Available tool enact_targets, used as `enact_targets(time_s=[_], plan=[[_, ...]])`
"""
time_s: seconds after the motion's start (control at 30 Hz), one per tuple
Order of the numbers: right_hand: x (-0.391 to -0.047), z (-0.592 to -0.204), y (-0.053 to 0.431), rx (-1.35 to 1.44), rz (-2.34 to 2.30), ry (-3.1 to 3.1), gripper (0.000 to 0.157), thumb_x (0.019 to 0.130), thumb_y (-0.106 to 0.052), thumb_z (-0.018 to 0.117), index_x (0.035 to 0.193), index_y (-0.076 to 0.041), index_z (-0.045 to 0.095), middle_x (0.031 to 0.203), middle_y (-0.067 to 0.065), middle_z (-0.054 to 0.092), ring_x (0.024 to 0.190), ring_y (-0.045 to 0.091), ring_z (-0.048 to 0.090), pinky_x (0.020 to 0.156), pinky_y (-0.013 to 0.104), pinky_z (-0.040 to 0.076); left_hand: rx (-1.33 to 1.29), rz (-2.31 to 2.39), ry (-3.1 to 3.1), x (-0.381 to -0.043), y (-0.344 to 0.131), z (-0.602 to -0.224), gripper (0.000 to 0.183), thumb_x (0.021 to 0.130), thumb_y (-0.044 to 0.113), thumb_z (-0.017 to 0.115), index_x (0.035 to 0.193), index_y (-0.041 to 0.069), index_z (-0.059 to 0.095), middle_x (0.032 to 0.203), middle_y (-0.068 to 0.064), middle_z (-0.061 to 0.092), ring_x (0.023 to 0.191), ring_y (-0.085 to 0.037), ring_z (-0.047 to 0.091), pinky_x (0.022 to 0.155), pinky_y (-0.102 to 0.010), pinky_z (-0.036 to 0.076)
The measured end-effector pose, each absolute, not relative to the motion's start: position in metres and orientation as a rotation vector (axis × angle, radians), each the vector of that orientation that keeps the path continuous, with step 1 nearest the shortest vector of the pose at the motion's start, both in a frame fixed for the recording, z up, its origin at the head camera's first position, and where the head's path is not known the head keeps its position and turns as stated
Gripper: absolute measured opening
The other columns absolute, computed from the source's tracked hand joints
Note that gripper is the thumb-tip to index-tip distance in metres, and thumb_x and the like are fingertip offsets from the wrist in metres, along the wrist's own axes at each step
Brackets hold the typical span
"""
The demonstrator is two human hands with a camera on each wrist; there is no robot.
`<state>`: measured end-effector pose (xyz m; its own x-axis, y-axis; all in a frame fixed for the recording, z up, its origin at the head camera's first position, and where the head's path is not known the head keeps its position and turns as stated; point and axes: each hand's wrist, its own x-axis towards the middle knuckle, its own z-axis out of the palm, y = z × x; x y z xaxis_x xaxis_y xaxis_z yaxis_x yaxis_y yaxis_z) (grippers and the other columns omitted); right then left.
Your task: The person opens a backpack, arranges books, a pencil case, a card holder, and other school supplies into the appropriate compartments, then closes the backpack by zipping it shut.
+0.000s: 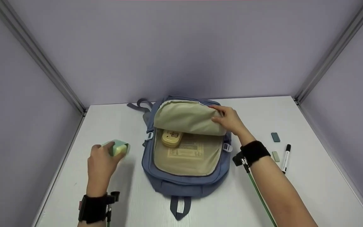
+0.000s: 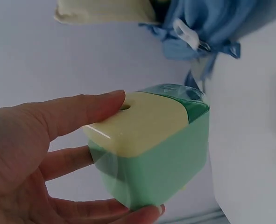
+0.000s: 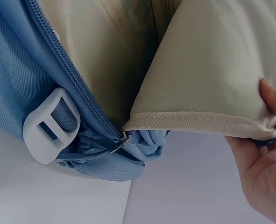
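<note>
My left hand (image 1: 101, 162) holds a green and yellow pencil sharpener (image 2: 161, 149) above the table, left of the backpack. Its yellow top has a small hole, and one side is see-through. The blue backpack (image 1: 181, 184) lies on the table with its front unzipped. With thumb and fingers, my right hand (image 1: 228, 119) pinches the edge of the raised flap (image 1: 186, 118), whose beige lining shows. Inside the opening sits a rounded yellow case (image 1: 171, 138), its upper end partly covered by the flap.
To the right of the backpack lie a dark green block (image 1: 275, 137), a pale green block (image 1: 275, 156) and a white marker (image 1: 286, 157) with a black cap. Grey panels (image 1: 181, 47) enclose the white table (image 1: 150, 211) at the back and sides.
</note>
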<state>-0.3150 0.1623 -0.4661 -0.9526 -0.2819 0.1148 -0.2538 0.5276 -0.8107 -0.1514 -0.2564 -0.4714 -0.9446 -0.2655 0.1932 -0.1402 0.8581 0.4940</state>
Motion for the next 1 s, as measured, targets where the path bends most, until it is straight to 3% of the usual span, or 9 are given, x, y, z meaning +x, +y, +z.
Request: enact_targets(time_s=[0.2,0.33,0.6,0.73,1.0], plan=[[-0.316,-0.467,0.164,-0.496,-1.445,2.731,0.048,0.091,-0.007,0.070,0.137,-0.014,0.059,0.142,0.015,0.051,0.130,0.030,0.045,0.103,0.046,0.038,0.063,-0.770,-2.678,-0.140,-0.207,-0.460,0.050,0.075,0.023,0.086,0.117,-0.001,0.070,0.120,-0.039,0.054,0.102,-0.056,0.058,0.079,-0.063,0.050],[-0.316,-0.468,0.165,-0.502,-1.440,2.739,0.049,0.091,-0.007,0.070,0.137,-0.014,0.059,0.142,0.014,0.051,0.128,0.030,0.046,0.100,0.047,0.040,-0.092,-0.802,-2.582,-0.136,-0.180,-0.461,0.047,0.072,0.019,0.089,0.113,0.002,0.072,0.118,-0.036,0.056,0.092,-0.053,0.062,0.072,-0.057,0.054],[-0.315,-0.469,0.165,-0.506,-1.449,2.748,0.048,0.090,-0.007,0.070,0.136,-0.016,0.060,0.142,0.014,0.051,0.132,0.030,0.043,0.104,0.046,0.037,-0.350,-0.849,-2.439,-0.137,-0.130,-0.478,0.051,0.068,0.021,0.092,0.114,0.006,0.073,0.118,-0.031,0.055,0.092,-0.044,0.066,0.069,-0.045,0.057],[-0.313,-0.470,0.164,-0.514,-1.458,2.732,0.049,0.090,-0.006,0.070,0.137,-0.018,0.060,0.143,0.014,0.050,0.128,0.028,0.046,0.099,0.045,0.040,-0.459,-0.873,-2.413,-0.142,-0.106,-0.495,0.052,0.068,0.021,0.092,0.115,0.008,0.073,0.119,-0.030,0.054,0.087,-0.039,0.067,0.065,-0.042,0.057],[-0.312,-0.472,0.167,-0.521,-1.480,2.707,0.048,0.092,-0.008,0.069,0.137,-0.020,0.060,0.144,0.013,0.050,0.133,0.030,0.043,0.103,0.048,0.038,-0.518,-1.002,-2.437,-0.162,-0.069,-0.527,0.052,0.070,0.020,0.090,0.116,0.007,0.070,0.123,-0.029,0.050,0.104,-0.046,0.056,0.076,-0.049,0.053]])
